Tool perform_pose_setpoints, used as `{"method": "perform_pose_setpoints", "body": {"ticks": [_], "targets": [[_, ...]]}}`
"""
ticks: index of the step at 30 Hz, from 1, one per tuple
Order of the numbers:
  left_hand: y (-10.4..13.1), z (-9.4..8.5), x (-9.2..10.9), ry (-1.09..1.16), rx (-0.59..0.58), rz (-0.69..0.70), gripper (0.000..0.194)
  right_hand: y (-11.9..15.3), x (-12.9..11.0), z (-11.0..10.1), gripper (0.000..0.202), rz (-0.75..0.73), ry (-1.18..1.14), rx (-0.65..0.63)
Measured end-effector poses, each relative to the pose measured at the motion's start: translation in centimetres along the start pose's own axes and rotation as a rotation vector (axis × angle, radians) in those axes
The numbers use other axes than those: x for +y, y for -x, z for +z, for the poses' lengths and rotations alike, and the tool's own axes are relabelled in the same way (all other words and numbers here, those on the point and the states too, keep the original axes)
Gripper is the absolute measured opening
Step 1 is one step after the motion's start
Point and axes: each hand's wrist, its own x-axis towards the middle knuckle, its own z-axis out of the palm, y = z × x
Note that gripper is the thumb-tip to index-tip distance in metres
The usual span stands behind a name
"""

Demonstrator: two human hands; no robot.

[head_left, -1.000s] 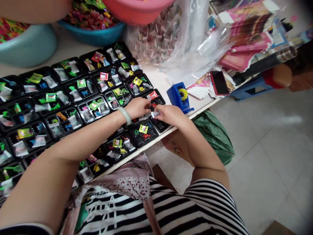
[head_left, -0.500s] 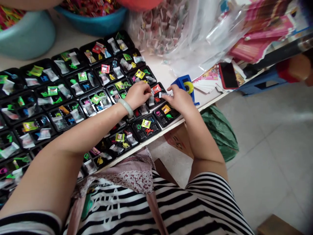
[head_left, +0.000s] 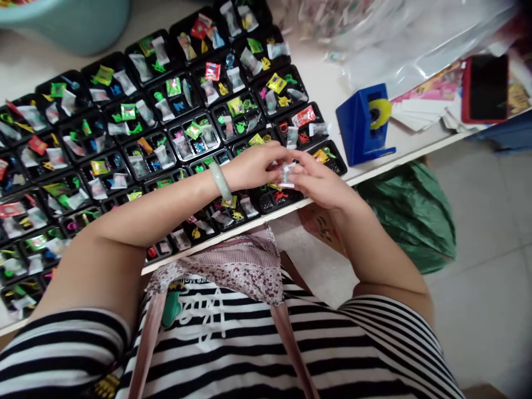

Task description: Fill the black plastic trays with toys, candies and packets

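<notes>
My left hand (head_left: 258, 166), with a pale bangle at its wrist, meets my right hand (head_left: 319, 178) over the front row of black trays. Small clear-and-white wrapped packets (head_left: 287, 176) sit between the fingers of both hands; how many is hidden. My right hand is closed round them, and my left fingertips pinch at the same spot. Beneath the hands, a black compartment tray (head_left: 270, 206) holds a red plastic figure (head_left: 281, 195). Just beyond, another tray contains a red sachet (head_left: 303, 116) and white-ended packets (head_left: 320, 129).
Rows of filled black trays (head_left: 193, 138) cover the table to the left. A blue tape dispenser (head_left: 359, 124) stands right of them, near a red-edged phone (head_left: 484, 88) and printed cards. A clear plastic bag (head_left: 399, 44) lies behind. A green bag (head_left: 411, 216) is below the table edge.
My left hand has moved from the tray with the red sachet toward my right hand, and their fingers now meet. The camera view has shifted, so the trays appear farther right.
</notes>
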Motion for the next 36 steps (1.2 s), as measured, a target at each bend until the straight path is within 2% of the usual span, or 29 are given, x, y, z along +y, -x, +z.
{"method": "perform_pose_setpoints", "body": {"ticks": [5, 8, 11, 14, 16, 21, 24, 27, 29, 31, 36], "targets": [[2.0, -0.3, 0.8, 0.07, 0.05, 0.024, 0.033, 1.3, 0.0, -0.2, 0.058, -0.047, 0.089, 0.001], [3.2, -0.7, 1.0, 0.103, 0.047, -0.072, 0.025, 2.7, -0.2, -0.9, 0.045, -0.027, 0.291, 0.123], [4.2, -0.5, 1.3, 0.077, -0.043, -0.151, 0.02, 3.9, -0.3, -1.1, 0.035, 0.016, 0.62, 0.236], [4.7, 0.8, 2.2, -0.071, -0.137, -0.098, 0.021, 4.3, 0.0, -0.6, 0.031, 0.017, 0.92, 0.229], [4.6, 2.0, 3.0, -0.202, -0.201, -0.045, 0.023, 4.0, 0.2, -0.1, 0.03, 0.025, 1.041, 0.218], [4.4, 4.0, 3.9, -0.399, -0.313, -0.011, 0.028, 3.4, 0.2, 0.4, 0.04, 0.084, 1.126, 0.182], [4.4, 3.9, 3.6, -0.385, -0.336, 0.075, 0.025, 3.7, -0.8, 0.1, 0.033, 0.066, 1.12, 0.157], [4.6, 3.3, 3.3, -0.352, -0.34, 0.172, 0.022, 3.0, -2.8, -0.8, 0.021, -0.013, 1.095, 0.185], [4.6, 2.5, 3.0, -0.311, -0.289, 0.189, 0.019, 1.0, -4.7, -2.1, 0.017, -0.096, 1.088, 0.234], [4.6, 1.5, 2.6, -0.244, -0.193, 0.169, 0.017, -2.7, -6.8, -3.8, 0.017, -0.172, 1.11, 0.302], [5.0, -1.9, 0.9, -0.111, -0.001, 0.067, 0.02, -16.4, -11.0, -9.2, 0.032, -0.207, 1.273, 0.467]]}}
